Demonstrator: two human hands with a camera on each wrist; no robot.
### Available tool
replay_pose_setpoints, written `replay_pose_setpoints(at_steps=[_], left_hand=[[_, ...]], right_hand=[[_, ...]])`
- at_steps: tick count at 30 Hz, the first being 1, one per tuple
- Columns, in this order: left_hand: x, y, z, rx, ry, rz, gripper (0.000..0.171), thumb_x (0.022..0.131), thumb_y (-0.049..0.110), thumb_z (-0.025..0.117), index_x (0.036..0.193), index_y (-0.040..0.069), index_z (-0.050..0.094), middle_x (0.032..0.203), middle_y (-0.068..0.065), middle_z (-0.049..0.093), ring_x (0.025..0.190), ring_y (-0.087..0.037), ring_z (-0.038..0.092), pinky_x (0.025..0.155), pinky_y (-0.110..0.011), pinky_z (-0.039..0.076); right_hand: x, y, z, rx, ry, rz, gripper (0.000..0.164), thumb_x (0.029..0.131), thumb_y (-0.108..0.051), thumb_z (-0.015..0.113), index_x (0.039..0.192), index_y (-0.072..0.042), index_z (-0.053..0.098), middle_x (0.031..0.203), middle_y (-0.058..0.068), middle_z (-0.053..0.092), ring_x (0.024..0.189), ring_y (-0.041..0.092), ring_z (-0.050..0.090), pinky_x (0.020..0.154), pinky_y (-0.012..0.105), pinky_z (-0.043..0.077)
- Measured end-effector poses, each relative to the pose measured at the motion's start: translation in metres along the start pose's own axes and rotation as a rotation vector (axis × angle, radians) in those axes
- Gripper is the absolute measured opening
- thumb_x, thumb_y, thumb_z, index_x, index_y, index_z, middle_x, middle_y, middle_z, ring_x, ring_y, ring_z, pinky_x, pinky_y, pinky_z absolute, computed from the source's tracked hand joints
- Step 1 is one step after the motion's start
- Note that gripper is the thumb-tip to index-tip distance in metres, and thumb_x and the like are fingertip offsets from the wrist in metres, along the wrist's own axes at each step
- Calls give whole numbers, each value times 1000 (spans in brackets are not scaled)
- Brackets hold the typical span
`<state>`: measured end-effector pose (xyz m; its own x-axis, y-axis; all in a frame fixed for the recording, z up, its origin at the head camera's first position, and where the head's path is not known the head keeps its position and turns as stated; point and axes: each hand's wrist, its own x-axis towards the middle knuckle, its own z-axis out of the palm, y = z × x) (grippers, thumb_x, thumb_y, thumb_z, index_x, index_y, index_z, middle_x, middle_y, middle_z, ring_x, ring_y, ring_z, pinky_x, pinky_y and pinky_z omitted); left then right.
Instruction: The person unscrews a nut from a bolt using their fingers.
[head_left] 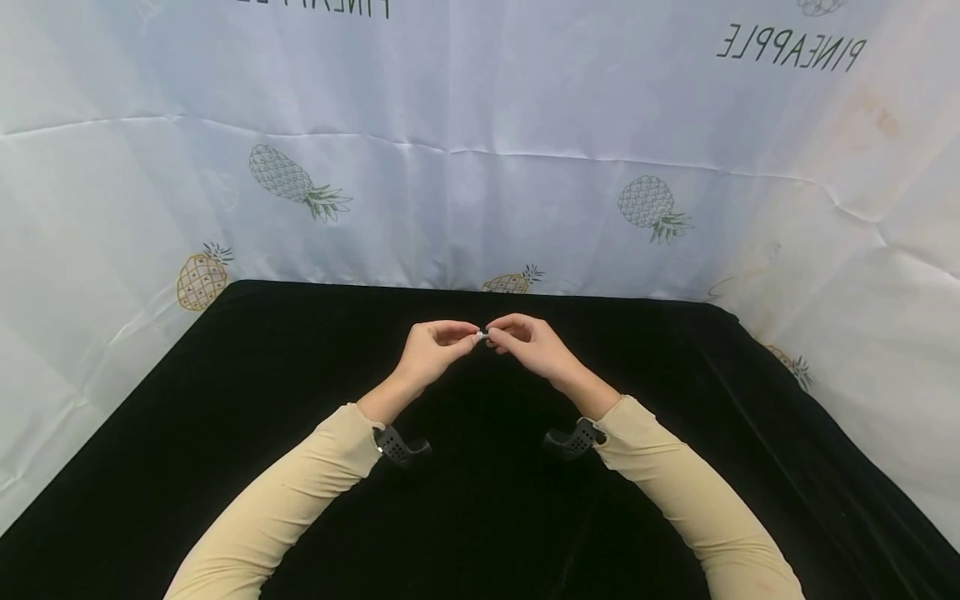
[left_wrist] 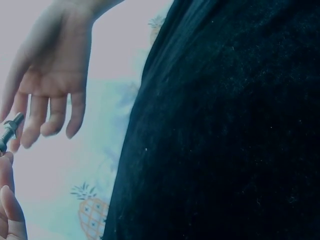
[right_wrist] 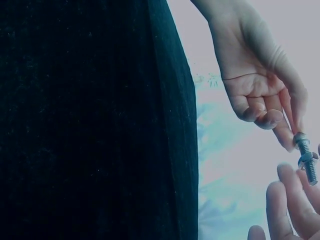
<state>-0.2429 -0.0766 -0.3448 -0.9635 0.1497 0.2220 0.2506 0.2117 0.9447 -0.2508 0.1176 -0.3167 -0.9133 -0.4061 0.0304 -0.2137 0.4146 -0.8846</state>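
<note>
Two-handed mid-frame, pinches bolt head [right_wrist: 300, 136] with left hand [head_left: 425, 353], likely baring threads [right_wrist: 312, 175] for right hand [head_left: 545, 353] (cannot tell if gripping nut [right_wrist: 307, 158]).

In the head view, the bolt [head_left: 483, 336] is shown too small for its thread to be read, and its ends are covered by the fingertips of the left hand [head_left: 429, 352] and the right hand [head_left: 542, 350]. In the left wrist view, the left hand is cut by the left edge — only part of its fingers is recorded. In the right wrist view, the right hand is cropped by the bottom and right edges; whether the nut [right_wrist: 307, 159] is gripped by it cannot be determined. Both sleeves [head_left: 296, 487] are cut at the head view's bottom edge, the upper-left lettering [head_left: 322, 7] at its top. A pineapple print [head_left: 507, 284] is partly hidden by the black cloth [head_left: 480, 517].
</note>
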Motion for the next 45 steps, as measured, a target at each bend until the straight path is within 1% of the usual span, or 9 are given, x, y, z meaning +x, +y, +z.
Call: replay_pose_setpoints(at_steps=[4,9,16,20,24,31,36,40,45], left_hand=[[0,0,0,-6,0,6,23,86,16,66,104,3,69,107,-15,70,92,-19,67,81,-30,55],[0,1,0,-9,2,7,23,86,15,66,105,3,69,106,-16,70,91,-17,67,81,-29,55],[0,3,0,-6,6,10,23,86,16,66,104,2,69,107,-16,70,93,-20,66,81,-30,55],[0,2,-1,-6,4,4,23,86,15,66,104,2,69,107,-16,70,90,-17,66,80,-28,55],[0,1,-1,-8,3,6,22,86,15,66,104,2,69,106,-16,70,87,-13,66,79,-26,55],[0,0,0,-7,2,12,23,85,15,66,104,3,69,107,-16,70,90,-17,66,80,-29,55],[0,0,0,-7,3,-7,22,86,16,66,104,3,69,107,-15,69,90,-16,66,81,-29,55],[1,-1,0,-9,-2,-6,23,86,16,66,105,3,69,107,-15,69,91,-17,67,82,-29,55],[1,-1,1,-9,-4,4,23,86,16,66,105,3,69,108,-16,69,93,-19,67,82,-30,55]], right_hand=[[0,-1,0,1,14,-18,29,93,-23,58,115,-5,60,112,15,64,105,31,59,97,46,47],[1,1,-2,-4,7,-70,33,90,-20,62,119,-6,55,122,14,57,112,30,56,96,43,48],[3,2,0,16,-5,19,35,95,-31,53,118,-6,59,110,17,66,106,35,59,100,49,43],[3,3,-1,10,-1,-34,28,93,-22,58,115,-5,60,110,16,66,105,31,61,96,44,48],[2,3,-2,10,-3,-71,33,90,-17,62,119,-4,56,118,16,61,108,27,59,95,41,49],[1,0,-1,7,-14,36,34,95,-29,53,120,-6,58,115,16,65,109,34,59,102,49,42],[2,1,-2,10,-16,-13,29,92,-20,58,116,-4,59,114,17,63,107,32,60,97,44,47],[2,2,-3,8,-15,-48,34,90,-17,61,120,-3,54,121,16,58,109,28,58,95,41,49],[3,4,-2,1,-31,20,35,95,-27,54,122,-6,55,118,16,63,108,31,59,102,48,43]])
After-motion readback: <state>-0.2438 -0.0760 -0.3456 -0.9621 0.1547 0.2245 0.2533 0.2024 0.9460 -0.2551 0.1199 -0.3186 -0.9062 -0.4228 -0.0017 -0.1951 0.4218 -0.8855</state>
